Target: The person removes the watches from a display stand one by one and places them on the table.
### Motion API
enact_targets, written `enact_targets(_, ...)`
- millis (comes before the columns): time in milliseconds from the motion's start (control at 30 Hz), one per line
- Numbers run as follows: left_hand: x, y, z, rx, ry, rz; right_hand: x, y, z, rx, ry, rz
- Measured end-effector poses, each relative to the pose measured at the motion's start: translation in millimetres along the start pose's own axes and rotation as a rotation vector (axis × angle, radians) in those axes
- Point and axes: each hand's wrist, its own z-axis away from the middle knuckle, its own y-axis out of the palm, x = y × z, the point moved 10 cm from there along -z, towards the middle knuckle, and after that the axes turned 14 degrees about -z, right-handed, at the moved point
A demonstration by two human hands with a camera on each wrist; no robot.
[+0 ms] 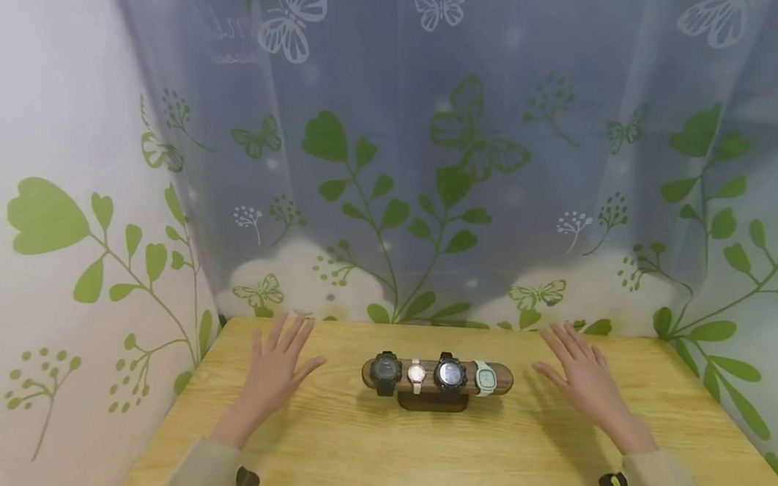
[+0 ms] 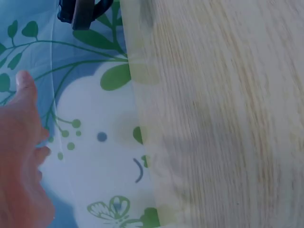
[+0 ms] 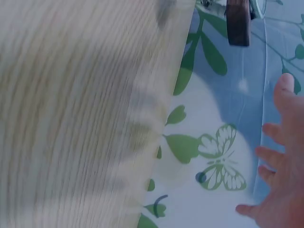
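A dark wooden watch stand (image 1: 434,400) stands on the table between my hands. Across its rounded bar sit several watches: a black chunky watch (image 1: 386,373) at the left end, a small watch with a pale pink strap (image 1: 416,374), a black watch with a bright round dial (image 1: 449,373), and a pale mint square watch (image 1: 485,377) at the right. My left hand (image 1: 273,370) hovers left of the stand, fingers spread, holding nothing. On the other side my right hand (image 1: 582,380) is likewise spread and holds nothing. Neither hand touches the stand. Each wrist view catches only the stand's end at its top edge.
The light wooden table (image 1: 321,452) reaches back to a curtain (image 1: 387,199) printed with green leaves and butterflies, which also hangs at both sides. A small black device (image 1: 246,484) is on the left wrist, another device (image 1: 613,484) on the right.
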Motion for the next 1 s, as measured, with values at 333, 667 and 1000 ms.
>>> enact_targets(333, -43.3, -3.1, -15.0, 0.028, 0.095, 0.158, 35, 26, 4.8, 0.027, -0.14, -0.003)
enact_targets(667, -88.3, 8.7, -18.0, 0.064, 0.175, 0.243, 55, 52, 20.8, 0.105, -0.168, 0.01)
enact_targets(1000, -110.8, 28.0, -18.0, 0.13, 0.205, 0.29, 58, 63, 27.0, 0.139, -0.169, 0.032)
